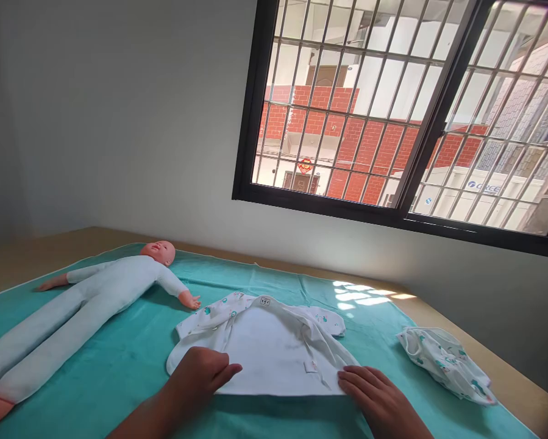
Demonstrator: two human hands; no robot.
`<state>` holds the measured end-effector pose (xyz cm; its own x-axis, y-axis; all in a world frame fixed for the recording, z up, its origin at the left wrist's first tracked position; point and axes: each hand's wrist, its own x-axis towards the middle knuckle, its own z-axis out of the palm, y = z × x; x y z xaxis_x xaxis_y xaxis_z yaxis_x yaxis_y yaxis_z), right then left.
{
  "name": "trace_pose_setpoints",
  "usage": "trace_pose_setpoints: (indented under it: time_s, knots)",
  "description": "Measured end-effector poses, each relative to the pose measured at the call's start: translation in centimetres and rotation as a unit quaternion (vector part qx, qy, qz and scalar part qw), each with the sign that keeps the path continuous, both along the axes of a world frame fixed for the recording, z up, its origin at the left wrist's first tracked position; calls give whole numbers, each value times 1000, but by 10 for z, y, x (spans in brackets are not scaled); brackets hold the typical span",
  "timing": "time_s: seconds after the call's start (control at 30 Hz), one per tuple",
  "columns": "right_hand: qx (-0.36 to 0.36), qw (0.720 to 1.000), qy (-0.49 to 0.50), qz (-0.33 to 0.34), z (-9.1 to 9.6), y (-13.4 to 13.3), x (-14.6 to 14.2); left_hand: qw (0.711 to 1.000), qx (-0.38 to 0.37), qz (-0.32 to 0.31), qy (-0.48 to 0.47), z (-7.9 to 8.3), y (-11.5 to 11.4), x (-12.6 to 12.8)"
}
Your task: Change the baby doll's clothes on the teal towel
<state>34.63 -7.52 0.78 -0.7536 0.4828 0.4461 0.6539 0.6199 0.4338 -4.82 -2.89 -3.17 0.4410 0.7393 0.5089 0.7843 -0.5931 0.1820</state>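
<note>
A white baby shirt with small green and pink prints on its short sleeves lies opened out, its plain inner side facing up. My left hand is at its lower left edge, fingers curled in on the cloth and thumb pointing right. At the lower right corner, my right hand lies flat with fingers stretched, their tips on the fabric. A small label shows on the inside near the right front panel.
A baby doll in a white body lies on its back at left, one hand near the shirt's sleeve. A crumpled printed white garment rests at right. Beneath everything is a green cloth on a wooden table. A barred window is behind.
</note>
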Motion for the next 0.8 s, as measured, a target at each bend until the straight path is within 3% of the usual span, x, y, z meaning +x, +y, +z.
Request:
trace_pose_setpoints:
  time_s: [0.17, 0.33, 0.6, 0.7, 0.8]
  knots:
    - [-11, 1000, 9, 18, 6, -11, 1, 997, -48, 5, 63, 0, -4, 2]
    - [-27, 998, 63, 15, 4, -13, -3, 989, -36, 0, 146, -1, -4, 3]
    - [-57, 996, 65, -22, -3, -12, -1, 986, -23, 3, 163, 0, -5, 3]
    - [-117, 990, 62, -57, 3, -13, -6, 989, -12, 3, 148, 5, -10, 6]
    - [-218, 959, 137, -119, 13, -10, -28, 992, 20, 1, 126, 10, -14, 11]
